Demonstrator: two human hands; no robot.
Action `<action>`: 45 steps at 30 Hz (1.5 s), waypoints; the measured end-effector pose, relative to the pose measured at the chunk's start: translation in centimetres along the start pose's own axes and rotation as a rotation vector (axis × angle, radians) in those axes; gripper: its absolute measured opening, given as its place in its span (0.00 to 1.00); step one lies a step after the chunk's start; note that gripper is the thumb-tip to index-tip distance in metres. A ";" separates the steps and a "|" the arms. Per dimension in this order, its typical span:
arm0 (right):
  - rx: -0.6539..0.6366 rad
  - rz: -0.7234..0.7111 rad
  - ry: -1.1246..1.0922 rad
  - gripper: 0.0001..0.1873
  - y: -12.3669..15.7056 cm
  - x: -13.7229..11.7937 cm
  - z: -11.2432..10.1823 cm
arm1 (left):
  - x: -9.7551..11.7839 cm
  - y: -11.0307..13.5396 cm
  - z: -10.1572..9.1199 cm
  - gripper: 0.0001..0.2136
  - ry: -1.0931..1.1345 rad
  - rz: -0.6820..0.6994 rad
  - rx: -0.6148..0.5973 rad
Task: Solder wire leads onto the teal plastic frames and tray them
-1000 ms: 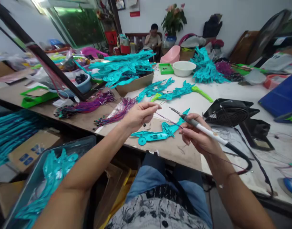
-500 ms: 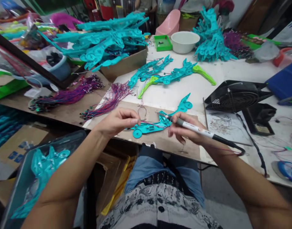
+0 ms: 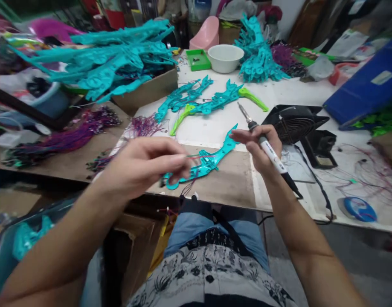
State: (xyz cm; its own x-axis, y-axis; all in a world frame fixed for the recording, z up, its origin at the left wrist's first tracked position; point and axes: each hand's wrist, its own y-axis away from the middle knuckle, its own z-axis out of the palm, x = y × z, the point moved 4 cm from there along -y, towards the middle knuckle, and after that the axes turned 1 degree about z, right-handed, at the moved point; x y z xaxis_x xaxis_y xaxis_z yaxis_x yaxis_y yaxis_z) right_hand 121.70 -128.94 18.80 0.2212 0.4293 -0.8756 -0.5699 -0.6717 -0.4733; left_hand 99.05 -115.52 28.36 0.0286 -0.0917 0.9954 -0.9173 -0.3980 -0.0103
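Observation:
My right hand [image 3: 266, 143] grips a soldering iron [image 3: 272, 155] by its white handle. The iron's bare metal tip points up and away, off the workpiece. Before me on the brown board lies a teal plastic part [image 3: 226, 150], long and curved, with a round end at the left. Over its left half, my left hand [image 3: 151, 164] is pinched on thin wires [image 3: 197, 157], red and green. Its fingertips are smeared by motion and hide some of the part. More dark wires dangle over the board's near edge.
A black fan [image 3: 291, 121] and an iron stand [image 3: 320, 147] are at the right. Wire bundles [image 3: 68, 132] lie left. Behind are joined teal parts with lime-green pieces [image 3: 253, 99], a heaped carton [image 3: 151, 91], a white bowl [image 3: 226, 57] and a green tray [image 3: 198, 60].
My right hand has drawn the soldering iron away from the teal part and tilted its tip upward. My left hand has come nearer to the camera. The whole view has shifted.

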 end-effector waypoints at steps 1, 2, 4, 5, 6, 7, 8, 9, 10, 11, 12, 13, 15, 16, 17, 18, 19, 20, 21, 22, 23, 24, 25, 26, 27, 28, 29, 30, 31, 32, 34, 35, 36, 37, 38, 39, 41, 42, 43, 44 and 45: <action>-0.092 -0.002 -0.101 0.26 0.8 -0.6 2.1 | 0.2 -0.7 1.1 0.08 0.051 -0.021 -0.017; -0.187 0.012 -0.192 0.28 1.6 -1.1 4.3 | 0.5 -1.3 2.1 0.07 0.089 -0.034 -0.026; -0.342 0.083 -0.328 0.29 3.1 -1.6 7.9 | 1.1 -1.9 2.8 0.09 0.087 -0.018 0.017; -0.387 0.145 -0.364 0.28 3.8 -1.7 9.0 | 1.5 -1.8 2.5 0.09 0.068 0.002 0.061; -0.401 0.208 -0.378 0.26 4.3 -1.7 9.4 | 1.7 -1.5 1.9 0.09 0.062 0.022 0.104; -0.383 0.267 -0.367 0.23 4.7 -1.7 9.2 | 1.9 -1.0 1.0 0.08 0.071 0.037 0.143; -0.345 0.311 -0.334 0.21 4.9 -1.7 8.4 | 2.0 -0.3 -0.1 0.07 0.087 0.050 0.172; -0.296 0.331 -0.283 0.20 5.0 -1.9 7.0 | 1.8 0.4 -1.3 0.06 0.096 0.060 0.189; -0.252 0.326 -0.217 0.20 4.8 -2.1 5.3 | 1.5 1.0 -2.5 0.05 0.083 0.065 0.187; -0.232 0.304 -0.141 0.19 4.4 -2.4 3.6 | 0.8 1.5 -3.4 0.04 0.035 0.057 0.158; -0.233 0.280 -0.050 0.19 3.7 -2.5 1.9 | -0.1 1.8 -4.1 0.04 -0.046 0.035 0.099; -0.254 0.247 0.064 0.18 2.9 -2.6 0.5 | -1.2 1.9 -4.5 0.04 -0.148 0.006 0.016; -0.309 0.147 0.352 0.15 0.7 -2.2 -1.2 | -4.1 1.5 -4.5 0.06 -0.355 -0.042 -0.145; -0.336 0.082 0.499 0.13 -0.6 -1.8 -1.5 | -5.7 0.9 -4.4 0.07 -0.442 -0.044 -0.194; -0.360 0.015 0.626 0.11 -2.0 -1.0 -1.3 | -7.3 0.2 -4.3 0.08 -0.512 -0.028 -0.213; -0.384 -0.047 0.718 0.08 -3.3 0.0 -0.9 | -8.8 -0.6 -4.1 0.08 -0.567 -0.001 -0.210; -0.421 -0.099 0.772 0.05 -4.5 1.2 -0.1 | -10.2 -1.4 -4.0 0.08 -0.612 0.026 -0.197; -0.457 -0.137 0.796 0.03 -5.6 2.5 0.7 | -11.5 -2.2 -3.9 0.08 -0.641 0.044 -0.187; -0.488 -0.155 0.799 0.04 -6.5 4.0 1.6 | -12.7 -2.8 -3.9 0.08 -0.648 0.050 -0.183; -0.513 -0.154 0.783 0.05 -7.2 5.6 2.3 | -13.8 -3.3 -3.9 0.08 -0.635 0.046 -0.179; -0.528 -0.135 0.752 0.07 -7.7 7.2 2.9 | -14.7 -3.6 -3.8 0.08 -0.608 0.034 -0.171; -0.534 -0.106 0.711 0.09 -8.1 8.7 3.3 | -15.4 -3.7 -3.8 0.09 -0.574 0.018 -0.154; -0.537 -0.073 0.671 0.10 -8.2 10.1 3.6 | -15.8 -3.6 -3.6 0.09 -0.537 -0.004 -0.131; -0.540 -0.046 0.641 0.12 -8.2 11.3 3.7 | -16.2 -3.4 -3.4 0.10 -0.498 -0.034 -0.109; -0.546 -0.034 0.627 0.12 -8.0 12.3 3.6 | -16.4 -3.1 -3.0 0.10 -0.457 -0.070 -0.084; -0.554 -0.038 0.631 0.12 -7.7 12.8 3.5 | -16.6 -2.7 -2.6 0.11 -0.413 -0.112 -0.060; -0.554 -0.062 0.646 0.11 -7.1 12.9 3.4 | -16.7 -2.3 -2.0 0.11 -0.363 -0.158 -0.033; -0.529 -0.101 0.660 0.10 -6.5 12.6 3.2 | -16.7 -1.9 -1.4 0.12 -0.309 -0.202 0.001; -0.472 -0.141 0.667 0.08 -5.7 11.8 2.9 | -16.7 -1.5 -0.9 0.12 -0.255 -0.239 0.038; -0.396 -0.167 0.658 0.06 -4.7 10.7 2.7 | -16.6 -1.2 -0.3 0.12 -0.201 -0.266 0.078; -0.238 -0.139 0.589 0.03 -2.3 7.9 2.4 | -16.4 -0.9 0.7 0.12 -0.115 -0.297 0.142; -0.212 -0.074 0.523 0.05 -0.8 6.7 2.5 | -16.2 -0.8 1.2 0.12 -0.082 -0.307 0.163; -0.205 0.003 0.446 0.07 0.7 5.6 2.8 | -16.1 -0.7 1.6 0.12 -0.058 -0.313 0.178; -0.208 0.085 0.367 0.09 2.1 4.8 3.1 | -15.9 -0.7 2.0 0.12 -0.043 -0.315 0.188; -0.201 0.161 0.298 0.11 3.5 4.3 3.6 | -15.8 -0.7 2.3 0.11 -0.034 -0.310 0.193; -0.186 0.219 0.236 0.13 4.7 3.9 4.0 | -15.7 -0.8 2.6 0.11 -0.033 -0.300 0.193; -0.130 0.266 0.157 0.15 6.4 3.7 4.6 | -15.4 -0.8 3.1 0.10 -0.047 -0.270 0.180; -0.095 0.260 0.144 0.14 6.8 3.7 4.8 | -15.3 -0.8 3.3 0.10 -0.063 -0.257 0.165; -0.062 0.244 0.149 0.14 7.2 3.7 4.9 | -15.1 -0.9 3.5 0.10 -0.083 -0.248 0.147; -0.034 0.224 0.169 0.12 7.3 3.7 5.0 | -14.9 -0.9 3.6 0.09 -0.112 -0.241 0.129; -0.013 0.205 0.196 0.11 7.4 3.6 5.1 | -14.6 -0.9 3.7 0.09 -0.149 -0.232 0.113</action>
State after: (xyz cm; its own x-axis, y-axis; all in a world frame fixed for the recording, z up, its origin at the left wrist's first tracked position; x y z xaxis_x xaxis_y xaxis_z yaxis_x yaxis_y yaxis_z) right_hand 114.23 -129.28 12.61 0.2521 0.1598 -0.9544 -0.6084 -0.7408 -0.2847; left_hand 100.89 -117.21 13.44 0.2983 -0.1160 0.9474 -0.8294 -0.5226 0.1972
